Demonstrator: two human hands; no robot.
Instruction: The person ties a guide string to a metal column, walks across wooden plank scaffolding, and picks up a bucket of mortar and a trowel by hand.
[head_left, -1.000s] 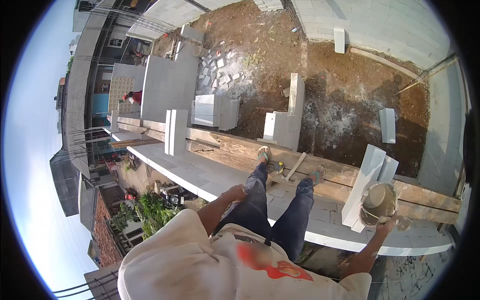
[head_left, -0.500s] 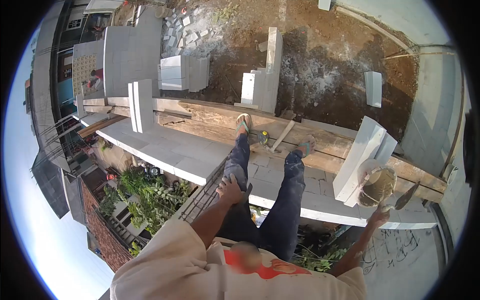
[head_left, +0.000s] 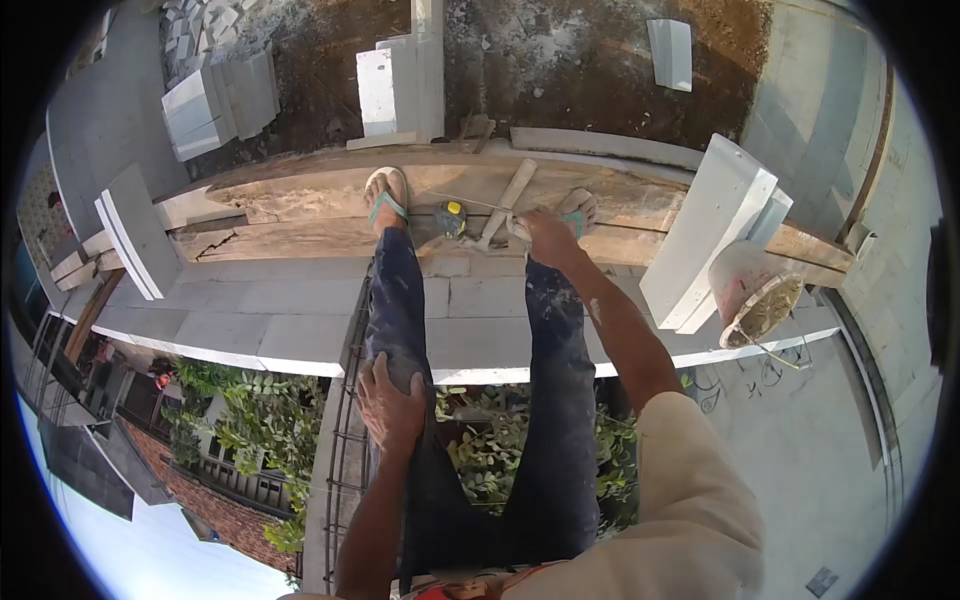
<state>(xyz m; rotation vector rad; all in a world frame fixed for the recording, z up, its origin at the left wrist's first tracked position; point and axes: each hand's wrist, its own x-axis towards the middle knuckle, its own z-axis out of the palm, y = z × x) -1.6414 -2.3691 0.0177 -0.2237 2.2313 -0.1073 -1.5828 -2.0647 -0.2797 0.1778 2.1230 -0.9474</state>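
Note:
My left hand rests on my left knee with its fingers spread, holding nothing. My right hand is closed round the pale handle of a trowel beside my right foot; its blade looks like a thin line, seen nearly edge-on. Just left of that hand a hammer lies on the wooden planks. A black and yellow tape measure sits between my feet. At the right, a mortar-smeared bucket appears tilted beside upright white blocks.
Under my legs runs a white block wall top, with a drop and plants below. Rebar lies beside my left leg. More white blocks stand on the left. Beyond the planks is a dirt floor.
My right hand has moved left from the bucket to beside my right foot, with the trowel. My left hand has come to rest on my knee. The view has tipped down and shifted right.

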